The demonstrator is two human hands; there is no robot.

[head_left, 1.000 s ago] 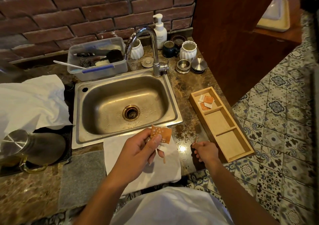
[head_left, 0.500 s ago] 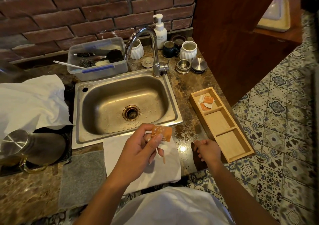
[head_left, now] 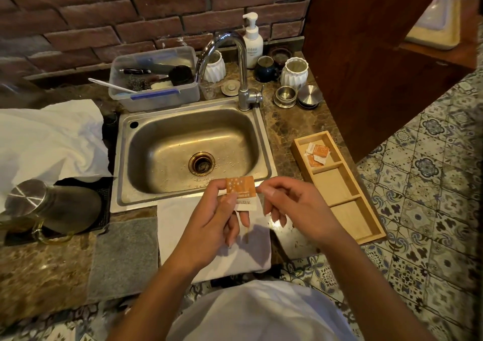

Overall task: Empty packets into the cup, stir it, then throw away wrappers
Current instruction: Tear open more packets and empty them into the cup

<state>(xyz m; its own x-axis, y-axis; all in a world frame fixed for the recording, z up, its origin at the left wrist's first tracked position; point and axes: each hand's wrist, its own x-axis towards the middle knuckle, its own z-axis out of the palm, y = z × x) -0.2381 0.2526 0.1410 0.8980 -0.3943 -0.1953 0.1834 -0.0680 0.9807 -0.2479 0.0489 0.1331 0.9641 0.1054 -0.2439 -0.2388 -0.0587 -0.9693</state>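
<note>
My left hand (head_left: 211, 223) holds a small orange-and-white packet (head_left: 240, 190) upright by its lower left part, above the front rim of the sink. My right hand (head_left: 292, 207) is level with it, thumb and forefinger pinched at the packet's right edge. Several more orange packets (head_left: 317, 154) lie in the far compartment of a wooden tray (head_left: 339, 191) on the right. A white ribbed cup (head_left: 294, 71), a dark blue cup (head_left: 265, 69) and a second white ribbed cup (head_left: 214, 66) stand behind the tap.
A steel sink (head_left: 193, 150) with a tap (head_left: 241, 66) lies ahead. A plastic tub (head_left: 154, 79) of utensils sits behind it, a soap bottle (head_left: 252, 40) at the wall. A white cloth (head_left: 209, 236) lies under my hands, a metal-lidded jug (head_left: 39, 204) at left.
My right hand has risen from the counter edge and moved left to the packet's right edge. My left hand has kept the packet, now turned more upright.
</note>
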